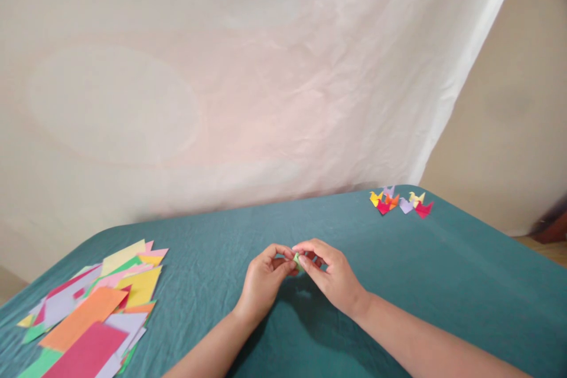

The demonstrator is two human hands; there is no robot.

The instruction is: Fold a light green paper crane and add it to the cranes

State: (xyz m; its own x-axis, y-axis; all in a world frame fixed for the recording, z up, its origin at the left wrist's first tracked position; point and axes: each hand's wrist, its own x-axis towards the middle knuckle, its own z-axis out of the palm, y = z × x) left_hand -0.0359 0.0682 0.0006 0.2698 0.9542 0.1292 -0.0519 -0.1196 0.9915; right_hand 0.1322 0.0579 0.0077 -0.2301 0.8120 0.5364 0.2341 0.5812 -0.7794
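Observation:
A small folded piece of light green paper is pinched between my two hands above the middle of the table. My left hand grips its left side with thumb and fingertips. From the right, my right hand holds it the same way, fingertips close to those of the left. Most of the paper is hidden behind the fingers, so its exact folded shape cannot be made out.
A pile of coloured paper sheets lies at the left of the green-covered table. Several small folded paper birds stand at the far right corner. A pale cloth hangs behind the table's far edge.

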